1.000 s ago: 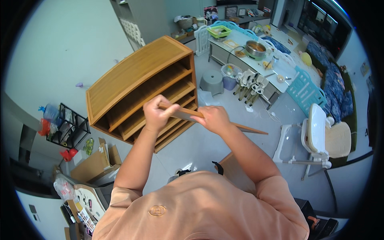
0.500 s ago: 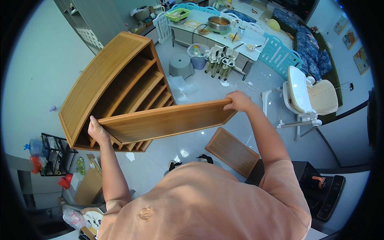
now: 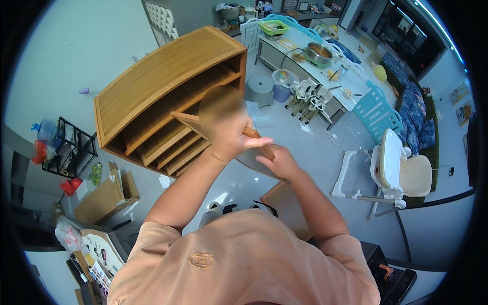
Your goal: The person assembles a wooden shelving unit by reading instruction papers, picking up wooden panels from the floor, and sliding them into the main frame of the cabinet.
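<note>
A wooden panel (image 3: pixel 190 120) is tilted and seen nearly edge-on in front of the wooden shelf cabinet (image 3: pixel 168 76). My right hand (image 3: pixel 279 161) is closed round its near end. Close beside it, my left hand (image 3: pixel 229 140) is against the panel, thumb stretched along it; a blurred patch hides its other fingers. The cabinet has a curved top and several slanted shelves inside, partly covered by my left hand and the panel. Another wooden panel (image 3: pixel 287 206) lies on the floor by my feet, partly behind my right arm.
A white table (image 3: pixel 284 46) with a pot (image 3: pixel 318 53) stands at the back. Near it are a grey stool (image 3: pixel 259 89) and a folded frame (image 3: pixel 310 99). A high chair (image 3: pixel 391 162) is at right. Cardboard (image 3: pixel 109 195) and a black rack (image 3: pixel 73 147) stand left.
The panel has turned from broadside to nearly edge-on. My left hand has moved right along it, close to my right hand, which has come down and left. My view has shifted.
</note>
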